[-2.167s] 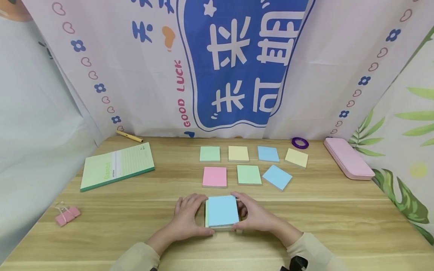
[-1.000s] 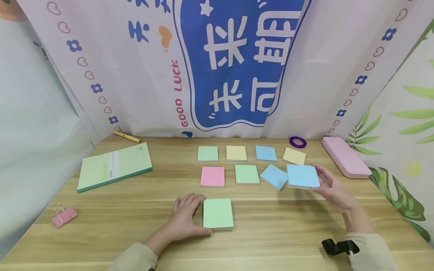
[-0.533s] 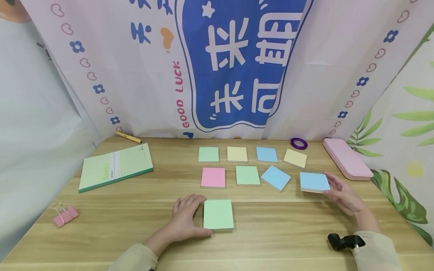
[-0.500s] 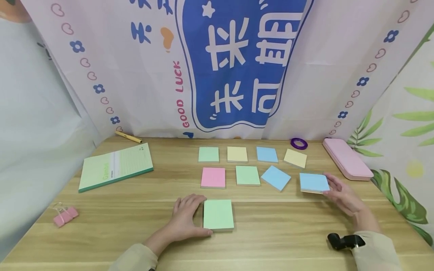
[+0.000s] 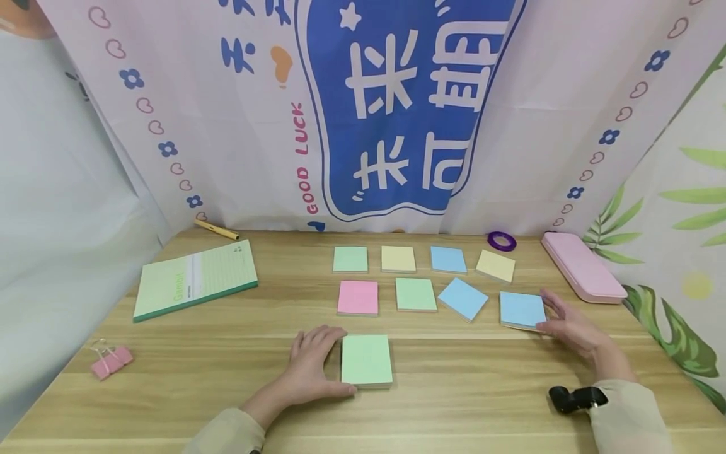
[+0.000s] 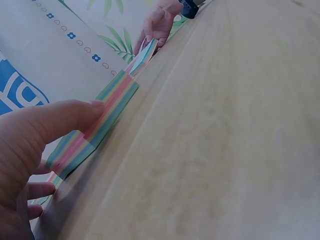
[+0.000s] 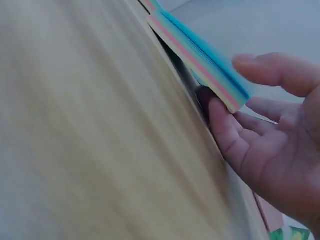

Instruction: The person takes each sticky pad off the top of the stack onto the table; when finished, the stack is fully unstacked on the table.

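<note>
A green-topped stack of sticky notes (image 5: 366,359) lies near the table's front edge. My left hand (image 5: 317,360) rests flat against its left side, and in the left wrist view the thumb (image 6: 60,120) touches the stack's striped edge (image 6: 107,117). A blue-topped pad (image 5: 522,309) sits at the right end of the near row. My right hand (image 5: 558,320) holds its right edge. In the right wrist view that pad (image 7: 200,55) is tilted up off the wood, with fingers (image 7: 225,125) under its corner and the thumb over it.
Several more pads lie in two rows, among them a pink one (image 5: 358,297) and a skewed blue one (image 5: 462,298). A green notebook (image 5: 195,279) and pen (image 5: 217,229) lie at the left, a pink binder clip (image 5: 112,362) front left, a purple tape roll (image 5: 501,240) and pink case (image 5: 583,265) at the right.
My right hand took the blue-topped pad off the stack, carried it right and lowered it to the table beside the near row. The left hand stayed by the stack, now green on top.
</note>
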The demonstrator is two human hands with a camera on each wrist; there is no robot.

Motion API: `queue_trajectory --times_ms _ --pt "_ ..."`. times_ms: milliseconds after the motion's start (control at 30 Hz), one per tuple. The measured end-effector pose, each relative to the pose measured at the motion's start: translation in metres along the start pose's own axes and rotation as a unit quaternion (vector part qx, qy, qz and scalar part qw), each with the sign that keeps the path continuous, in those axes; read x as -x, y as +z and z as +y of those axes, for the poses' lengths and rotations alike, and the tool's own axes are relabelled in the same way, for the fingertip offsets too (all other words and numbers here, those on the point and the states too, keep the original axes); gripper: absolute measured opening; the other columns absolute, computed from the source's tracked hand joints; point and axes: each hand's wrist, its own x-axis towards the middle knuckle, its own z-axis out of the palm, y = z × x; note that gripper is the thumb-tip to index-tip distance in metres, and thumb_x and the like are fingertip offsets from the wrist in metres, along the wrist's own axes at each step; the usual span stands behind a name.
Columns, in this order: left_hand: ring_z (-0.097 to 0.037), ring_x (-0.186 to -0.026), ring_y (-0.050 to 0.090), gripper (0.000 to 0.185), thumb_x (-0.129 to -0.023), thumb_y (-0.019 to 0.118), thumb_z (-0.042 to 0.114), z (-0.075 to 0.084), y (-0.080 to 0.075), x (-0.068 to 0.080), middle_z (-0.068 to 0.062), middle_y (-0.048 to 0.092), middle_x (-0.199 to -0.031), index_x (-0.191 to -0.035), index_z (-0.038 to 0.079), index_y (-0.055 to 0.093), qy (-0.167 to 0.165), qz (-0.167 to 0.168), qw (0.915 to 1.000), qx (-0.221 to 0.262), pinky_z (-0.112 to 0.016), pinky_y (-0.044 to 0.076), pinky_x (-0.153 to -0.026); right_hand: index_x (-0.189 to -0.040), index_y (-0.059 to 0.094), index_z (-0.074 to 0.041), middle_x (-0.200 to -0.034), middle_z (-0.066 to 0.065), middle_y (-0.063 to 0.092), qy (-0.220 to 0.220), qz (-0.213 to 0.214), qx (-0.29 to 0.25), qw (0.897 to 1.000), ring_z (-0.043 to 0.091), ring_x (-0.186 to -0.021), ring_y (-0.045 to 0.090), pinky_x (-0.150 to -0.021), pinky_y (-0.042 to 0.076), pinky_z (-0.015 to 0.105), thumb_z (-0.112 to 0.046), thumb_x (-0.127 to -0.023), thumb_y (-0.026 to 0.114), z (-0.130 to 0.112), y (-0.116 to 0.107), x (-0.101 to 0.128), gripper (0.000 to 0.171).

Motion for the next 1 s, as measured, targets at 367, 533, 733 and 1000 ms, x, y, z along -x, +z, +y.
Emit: queue_trajectory --times_ms 367,533,733,1000 --pt "-0.028 -0.120 0.022 0.091 -0.054 0.070 0.058 0.000 0.000 0.000 -0.007 0.037 -0.128 -0.126 0.012 0.039 0.001 0.001 1.0000 -0.004 -0.056 0.001 -0.092 -0.134 0.003 0.008 -0.133 0.033 0.010 0.020 0.033 0.103 0.994 0.047 -0.112 0.027 -0.083 0.037 0.043 -0.021 -0.085 0.054 -0.014 -0.001 0.004 0.076" --pt "-0.029 -0.119 0.023 0.091 -0.054 0.070 0.059 -0.001 0.000 0.001 -0.008 0.037 -0.127 -0.125 0.012 0.040 0.002 0.003 1.0000 -0.007 -0.057 0.002 -0.092 -0.136 0.006 0.004 -0.134 0.028 0.015 -0.002 0.049 0.117 0.992 0.044 -0.113 0.029 -0.086 0.028 0.054 -0.025 -0.085 0.054 -0.031 0.011 0.004 0.075" --pt "-0.029 -0.120 0.023 0.091 -0.054 0.069 0.060 -0.002 0.000 0.001 -0.008 0.037 -0.127 -0.126 0.012 0.040 0.001 0.002 0.9999 -0.010 -0.056 0.002 -0.092 -0.136 0.012 0.001 -0.132 0.025 0.025 -0.100 0.016 0.057 0.993 0.033 -0.108 0.039 -0.082 0.039 0.033 -0.015 -0.085 0.054 -0.063 0.051 -0.006 0.068" --pt "-0.030 -0.120 0.023 0.091 -0.054 0.069 0.059 0.001 -0.001 0.000 -0.009 0.037 -0.127 -0.126 0.011 0.040 -0.001 -0.005 1.0000 -0.005 -0.056 0.001 -0.092 -0.133 0.021 0.004 -0.125 0.030 0.032 -0.179 -0.091 -0.033 0.979 0.042 -0.104 0.039 -0.082 0.040 0.035 0.001 -0.080 0.057 -0.095 0.126 -0.018 0.064"
